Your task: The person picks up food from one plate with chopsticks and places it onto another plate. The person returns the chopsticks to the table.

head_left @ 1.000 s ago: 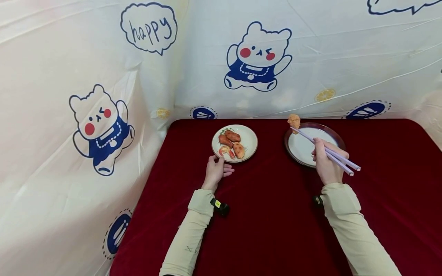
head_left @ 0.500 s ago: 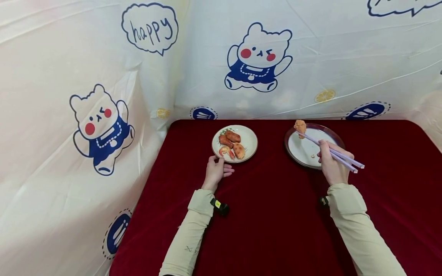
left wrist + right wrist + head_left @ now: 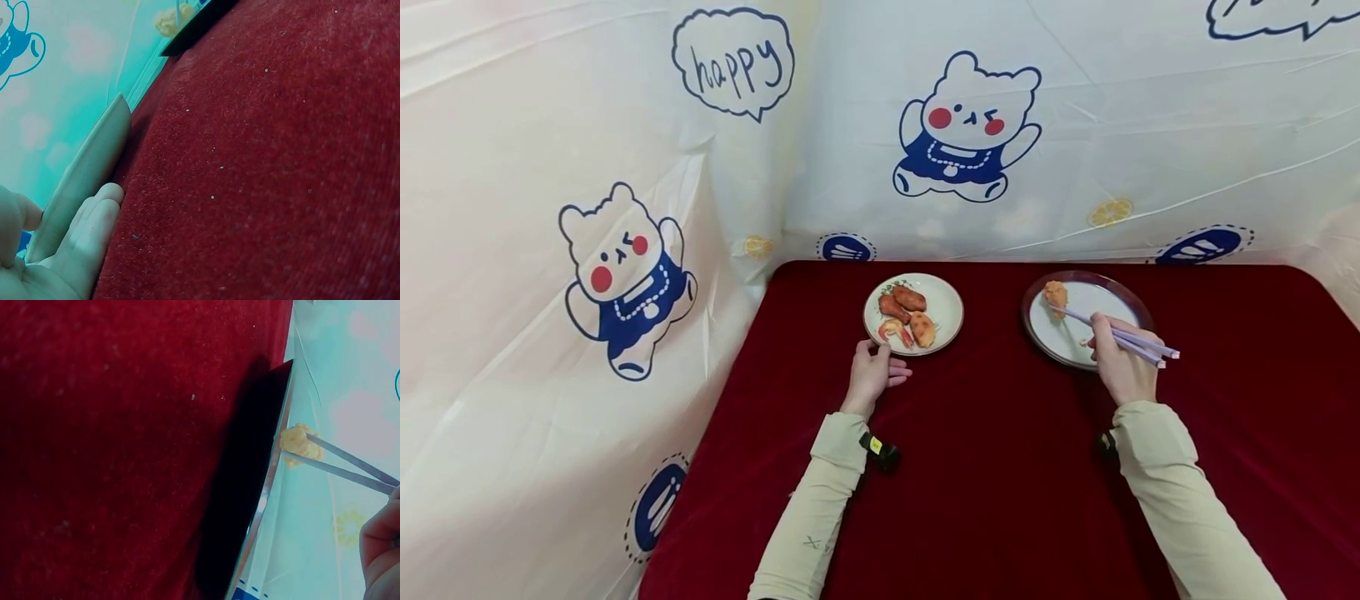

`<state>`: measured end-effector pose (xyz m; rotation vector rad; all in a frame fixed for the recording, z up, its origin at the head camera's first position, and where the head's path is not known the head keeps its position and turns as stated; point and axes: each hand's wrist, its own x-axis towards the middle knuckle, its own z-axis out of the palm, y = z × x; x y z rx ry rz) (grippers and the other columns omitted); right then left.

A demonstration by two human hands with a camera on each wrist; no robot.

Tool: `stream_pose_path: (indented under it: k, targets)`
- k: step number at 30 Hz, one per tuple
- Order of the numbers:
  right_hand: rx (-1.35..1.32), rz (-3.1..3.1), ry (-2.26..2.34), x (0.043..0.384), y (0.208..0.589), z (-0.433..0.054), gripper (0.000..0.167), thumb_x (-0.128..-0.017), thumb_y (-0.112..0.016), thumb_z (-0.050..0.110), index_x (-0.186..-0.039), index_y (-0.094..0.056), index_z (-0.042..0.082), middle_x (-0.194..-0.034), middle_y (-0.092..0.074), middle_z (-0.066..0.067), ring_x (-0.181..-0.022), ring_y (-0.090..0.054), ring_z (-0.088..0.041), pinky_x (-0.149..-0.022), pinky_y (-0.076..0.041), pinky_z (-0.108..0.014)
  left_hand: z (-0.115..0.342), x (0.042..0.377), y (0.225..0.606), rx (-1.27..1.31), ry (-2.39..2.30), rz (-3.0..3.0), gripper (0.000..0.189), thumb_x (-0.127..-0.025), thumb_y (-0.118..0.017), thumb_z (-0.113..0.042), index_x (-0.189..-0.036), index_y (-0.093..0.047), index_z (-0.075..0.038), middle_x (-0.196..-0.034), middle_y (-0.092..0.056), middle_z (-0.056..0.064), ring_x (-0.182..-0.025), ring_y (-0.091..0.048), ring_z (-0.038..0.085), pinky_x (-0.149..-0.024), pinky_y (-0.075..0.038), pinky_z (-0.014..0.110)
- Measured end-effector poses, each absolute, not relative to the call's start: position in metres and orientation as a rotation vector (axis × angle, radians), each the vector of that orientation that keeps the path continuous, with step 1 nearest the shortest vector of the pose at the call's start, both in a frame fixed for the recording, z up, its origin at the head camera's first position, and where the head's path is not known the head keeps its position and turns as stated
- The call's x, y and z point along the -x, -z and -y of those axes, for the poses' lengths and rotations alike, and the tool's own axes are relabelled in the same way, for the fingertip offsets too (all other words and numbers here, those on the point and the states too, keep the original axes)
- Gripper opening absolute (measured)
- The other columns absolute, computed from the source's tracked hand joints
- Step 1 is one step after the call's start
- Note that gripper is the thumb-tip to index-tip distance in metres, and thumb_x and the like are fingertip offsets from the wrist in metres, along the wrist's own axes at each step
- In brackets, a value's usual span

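Fried piece (image 3: 1056,294) lowered | right fingers (image 3: 1102,325) hold chopsticks (image 3: 1078,317) | left fingers (image 3: 897,372) pinch plate (image 3: 950,317)

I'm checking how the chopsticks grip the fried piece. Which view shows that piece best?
The right wrist view: there the fried piece is largest, with the chopsticks visible against it. The head view shows it small, over the brown-rimmed plate; the left wrist view shows it blurred, near the top edge.

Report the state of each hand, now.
Left hand: open, touching the rim of the small plate.
Right hand: closed, holding chopsticks that grip a piece of fried food.
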<state>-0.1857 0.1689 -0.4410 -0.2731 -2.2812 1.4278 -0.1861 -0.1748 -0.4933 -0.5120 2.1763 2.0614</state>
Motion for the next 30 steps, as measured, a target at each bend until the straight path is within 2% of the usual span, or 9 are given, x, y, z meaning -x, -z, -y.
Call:
stream_pose_path:
  k: [6,11,15,21,25,30]
  targets:
    - [0.273,2.292,-1.442,0.187,0.442,-0.168,0.04,-0.094,-0.058,0.033,-0.063,-0.068,0.01,-0.051,-0.062,0.011,-0.041,-0.053,0.001,-0.037,-0.036,-0.017,0.174,0.186,0.493,0.508,-2.054,-2.178,0.047,-0.103,-0.039,-0.025,-0.145,-0.026,-0.006,-0.099,-0.069,0.024,-0.078,-0.073,0.025,-0.071,-0.062,0.032]
    - [0.282,2.302,-1.432,0.189,0.443,-0.167,0.039,-0.094,-0.057,0.032,-0.064,-0.068,0.01,-0.052,-0.063,0.008,-0.041,-0.053,0.001,-0.037,-0.037,-0.018,0.175,0.186,0.491,0.5,-2.054,-2.138,0.05,-0.104,-0.039,-0.026,-0.147,-0.023,-0.007,-0.104,-0.067,0.028,-0.087,-0.072,0.033,-0.075,-0.062,0.035]
    - [0.288,2.314,-1.423,0.191,0.444,-0.167,0.039,-0.094,-0.057,0.032,-0.065,-0.068,0.009,-0.054,-0.064,0.005,-0.042,-0.054,0.001,-0.037,-0.037,-0.018,0.176,0.182,0.48,0.49,-2.039,-2.122,0.051,-0.104,-0.037,-0.022,-0.148,-0.021,-0.003,-0.107,-0.066,0.031,-0.092,-0.07,0.038,-0.079,-0.061,0.039]
    - [0.277,2.344,-1.419,0.194,0.445,-0.168,0.042,-0.095,-0.055,0.034,-0.074,-0.071,0.002,-0.052,-0.06,0.013,-0.042,-0.054,0.001,-0.037,-0.036,-0.017,0.172,0.174,0.459,0.483,-2.012,-2.137,0.05,-0.104,-0.036,-0.018,-0.148,-0.021,0.0,-0.109,-0.064,0.033,-0.096,-0.069,0.04,-0.083,-0.06,0.041]
    - [0.275,2.365,-1.415,0.196,0.446,-0.168,0.043,-0.095,-0.054,0.034,-0.08,-0.072,-0.002,-0.051,-0.058,0.018,-0.042,-0.053,0.002,-0.036,-0.036,-0.016,0.171,0.172,0.456,0.485,-2.014,-2.139,0.049,-0.104,-0.036,-0.018,-0.147,-0.021,0.001,-0.109,-0.064,0.032,-0.096,-0.069,0.04,-0.083,-0.06,0.041]
    - [0.295,2.387,-1.38,0.198,0.446,-0.167,0.046,-0.095,-0.053,0.036,-0.082,-0.073,-0.003,-0.051,-0.056,0.02,-0.043,-0.054,0.003,-0.037,-0.036,-0.018,0.171,0.173,0.458,0.487,-2.026,-2.126,0.048,-0.104,-0.036,-0.018,-0.146,-0.022,0.001,-0.108,-0.065,0.031,-0.095,-0.07,0.039,-0.082,-0.06,0.041]
